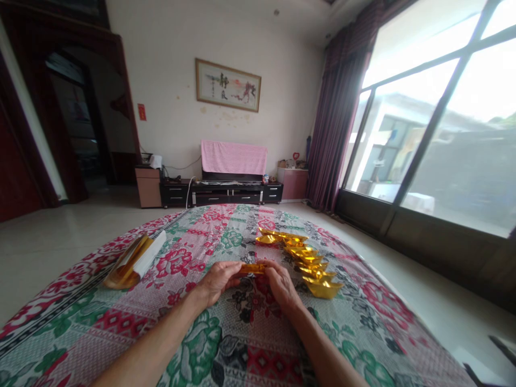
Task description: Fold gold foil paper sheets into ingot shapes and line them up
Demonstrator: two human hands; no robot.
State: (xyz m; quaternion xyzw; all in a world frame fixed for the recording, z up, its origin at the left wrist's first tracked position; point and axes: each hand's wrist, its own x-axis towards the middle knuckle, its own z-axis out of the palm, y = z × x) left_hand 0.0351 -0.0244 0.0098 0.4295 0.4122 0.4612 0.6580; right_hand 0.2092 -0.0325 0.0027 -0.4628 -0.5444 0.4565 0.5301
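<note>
A narrow folded strip of gold foil paper (253, 269) is stretched between my two hands above the patterned cloth. My left hand (220, 279) pinches its left end between thumb and fingers. At the other end, my right hand (281, 283) grips the strip, its fingers closed around it. To the right of my right hand, several folded gold foil boat shapes (322, 286) lie in a slanting row that runs away from me. Farther left rests a stack of gold and white paper sheets (135, 262), curled at its near end.
The round table is covered by a red, green and grey floral cloth (201, 344). Beyond it, a low black cabinet (229, 194) carries a screen under a pink cloth (234, 157). Large windows and purple curtains (336, 113) are on the right.
</note>
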